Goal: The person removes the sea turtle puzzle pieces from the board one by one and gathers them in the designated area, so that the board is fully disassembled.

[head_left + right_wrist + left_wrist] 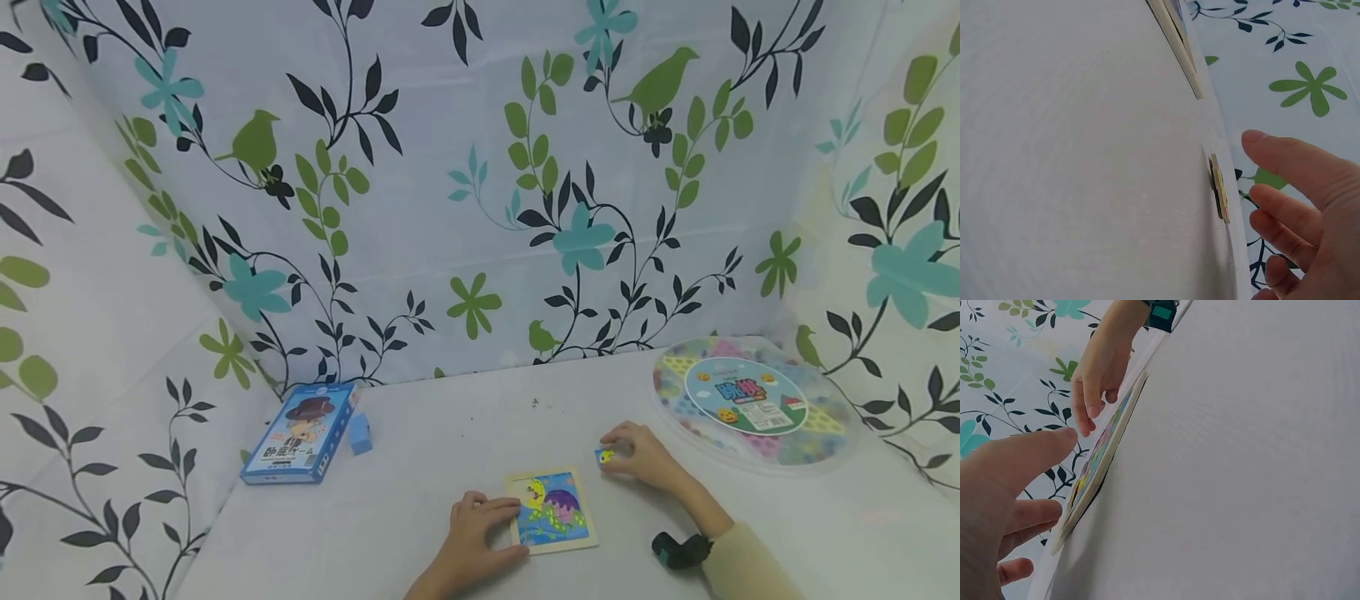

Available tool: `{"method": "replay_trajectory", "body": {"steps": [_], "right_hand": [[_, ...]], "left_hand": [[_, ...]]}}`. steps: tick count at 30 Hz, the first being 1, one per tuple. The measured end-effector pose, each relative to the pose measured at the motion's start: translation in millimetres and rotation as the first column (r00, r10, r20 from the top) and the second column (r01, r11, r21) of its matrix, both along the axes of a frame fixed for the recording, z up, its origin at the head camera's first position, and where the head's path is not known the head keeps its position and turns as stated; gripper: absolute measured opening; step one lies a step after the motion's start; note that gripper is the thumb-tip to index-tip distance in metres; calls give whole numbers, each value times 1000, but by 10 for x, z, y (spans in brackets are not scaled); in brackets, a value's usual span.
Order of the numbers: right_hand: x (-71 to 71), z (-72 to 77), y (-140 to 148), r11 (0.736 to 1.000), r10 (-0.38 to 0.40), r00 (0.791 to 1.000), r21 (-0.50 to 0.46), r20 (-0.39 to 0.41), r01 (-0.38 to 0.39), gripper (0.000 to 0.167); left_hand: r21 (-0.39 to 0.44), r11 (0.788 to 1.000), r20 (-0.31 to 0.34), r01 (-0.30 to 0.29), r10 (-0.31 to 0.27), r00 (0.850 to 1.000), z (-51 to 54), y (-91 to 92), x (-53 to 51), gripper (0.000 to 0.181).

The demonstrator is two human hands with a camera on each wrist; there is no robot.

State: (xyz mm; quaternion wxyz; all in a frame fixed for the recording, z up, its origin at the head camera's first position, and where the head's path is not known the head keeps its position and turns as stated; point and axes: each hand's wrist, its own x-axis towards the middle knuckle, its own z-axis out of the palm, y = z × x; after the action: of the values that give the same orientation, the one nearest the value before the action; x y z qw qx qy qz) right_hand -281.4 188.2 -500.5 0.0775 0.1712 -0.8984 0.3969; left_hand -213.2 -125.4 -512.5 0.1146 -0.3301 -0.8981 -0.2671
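A square picture puzzle in a pale wooden frame (553, 511) lies on the white table, showing a yellow and purple creature on blue. My left hand (480, 533) is at its left edge, fingers extended and thumb by the lower corner; the left wrist view shows the puzzle (1100, 465) edge-on beyond the fingertips. Right of the frame, a small blue and yellow puzzle piece (604, 456) lies beside the fingertips of my right hand (641, 454). In the right wrist view that piece (1219, 189) is flat on the table, with thumb and fingers spread apart.
At the back left stands a blue card-game box (300, 435) with a small blue block (360, 434) beside it. A round, clear-lidded container (750, 404) of colourful pieces is at the back right. Patterned cloth (420, 208) hangs behind the table.
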Motion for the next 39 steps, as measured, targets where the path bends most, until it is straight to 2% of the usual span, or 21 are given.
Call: {"method": "replay_trajectory", "body": {"steps": [3,9,16,19,22,26,31,39], "right_hand": [[14,27,5,1000,-10,1000,-2,-26,10,32],[74,138,-36,1000,13,998,-25,-54,-14,31],[93,257,-214,996,77,988,-35,-137,-83,30],[105,283,-301,995,79,988,-51,-130,-87,29],[96,279,-371,993,88,987,-62,-132,-97,30],[103,257,-459,992,101,985,-65,-137,-110,29],[135,255,-599,986,137,984,-84,-112,-147,26],[111,114,-748,983,164,984,-67,-75,-169,24]], "left_hand": [[17,1000,-20,0,0,1000,26,25,6,48],[24,1000,15,12,-12,1000,120,103,18,39],[45,999,30,-28,27,999,175,214,-8,29],[-6,1000,9,8,-8,1000,147,238,-19,32],[-63,995,6,81,-81,997,108,237,-19,40],[-70,987,55,144,-141,989,78,223,1,46],[-59,988,75,145,-141,987,80,211,29,49],[-56,986,15,156,-155,988,73,198,22,48]]}}
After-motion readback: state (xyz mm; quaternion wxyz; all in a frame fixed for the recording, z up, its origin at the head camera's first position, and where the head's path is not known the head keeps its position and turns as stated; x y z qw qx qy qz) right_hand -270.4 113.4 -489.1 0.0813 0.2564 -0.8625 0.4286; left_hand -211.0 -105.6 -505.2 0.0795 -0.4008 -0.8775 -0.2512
